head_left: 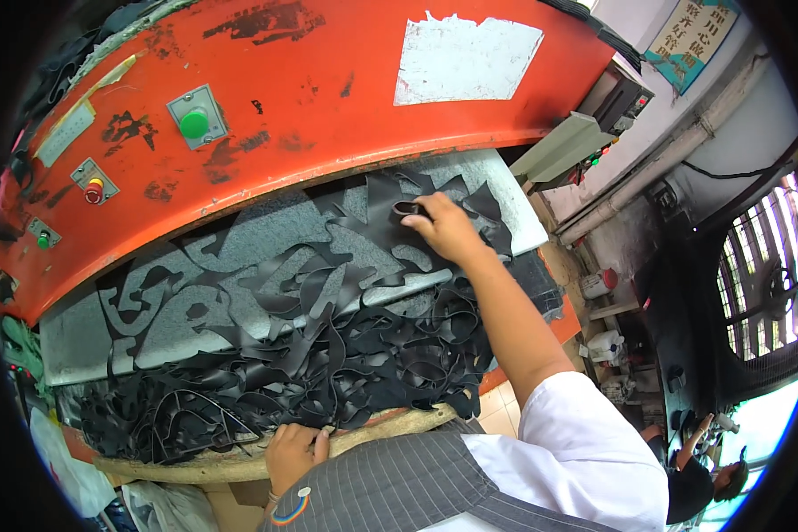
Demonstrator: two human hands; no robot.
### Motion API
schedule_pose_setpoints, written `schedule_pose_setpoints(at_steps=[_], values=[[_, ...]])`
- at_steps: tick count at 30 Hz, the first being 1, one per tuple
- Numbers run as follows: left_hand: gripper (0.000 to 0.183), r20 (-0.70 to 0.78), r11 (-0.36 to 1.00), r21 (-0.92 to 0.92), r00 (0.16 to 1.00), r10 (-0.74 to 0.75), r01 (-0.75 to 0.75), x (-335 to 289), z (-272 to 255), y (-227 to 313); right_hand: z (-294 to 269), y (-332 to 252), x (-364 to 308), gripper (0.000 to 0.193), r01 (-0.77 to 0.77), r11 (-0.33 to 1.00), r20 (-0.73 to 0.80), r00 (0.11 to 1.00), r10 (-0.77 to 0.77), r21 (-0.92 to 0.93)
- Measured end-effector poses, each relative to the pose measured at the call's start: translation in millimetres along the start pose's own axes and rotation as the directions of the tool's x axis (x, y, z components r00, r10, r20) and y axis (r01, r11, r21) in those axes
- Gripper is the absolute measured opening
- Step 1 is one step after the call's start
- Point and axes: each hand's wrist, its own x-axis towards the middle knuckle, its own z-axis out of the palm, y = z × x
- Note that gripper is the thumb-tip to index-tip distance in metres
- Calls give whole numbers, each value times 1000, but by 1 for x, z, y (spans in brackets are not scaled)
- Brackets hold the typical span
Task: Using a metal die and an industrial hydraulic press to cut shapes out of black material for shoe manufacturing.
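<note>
My right hand (pixel 450 232) reaches far out over the pale cutting bed (pixel 195 330). Its thumb and fingers pinch a small dark ring-shaped cutting die (pixel 406 209), which is over a black leather piece (pixel 386 232) with cut-out gaps. More black leather remnants with curved holes (pixel 284 288) spread leftward across the bed. Near my body, my left hand (pixel 294 454) is closed with curled fingers at the worn wooden rail (pixel 372 429); whatever it may grip is hidden. Just beyond that hand lies a tangled heap of black leather scraps (pixel 328 381).
Above the bed's far side hangs the orange press beam (pixel 301 97), carrying a green push button (pixel 193 123) and a red button (pixel 94 190). A control box (pixel 567 146) sits at right. Plastic bags (pixel 168 507) lie lower left. Another person (pixel 696 483) is at far right.
</note>
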Motion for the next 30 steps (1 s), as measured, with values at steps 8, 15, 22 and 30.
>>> schedule_pose_setpoints(at_steps=[8,15,22,30], values=[[12,-20,999,-27,999,41,-41,0,-1,-3,23,16,-24,58,134,991,-38,990,-134,4],[14,152,985,-145,986,-76,98,14,-15,-11,24,10,-18,52,73,994,-2,997,-73,81],[18,-112,833,-553,989,-96,18,61,-86,-70,11,-24,-32,67,133,968,-141,976,-165,-210],[67,-769,926,-378,550,-325,18,183,-198,-233,28,-194,5,53,256,961,-150,959,-239,104]])
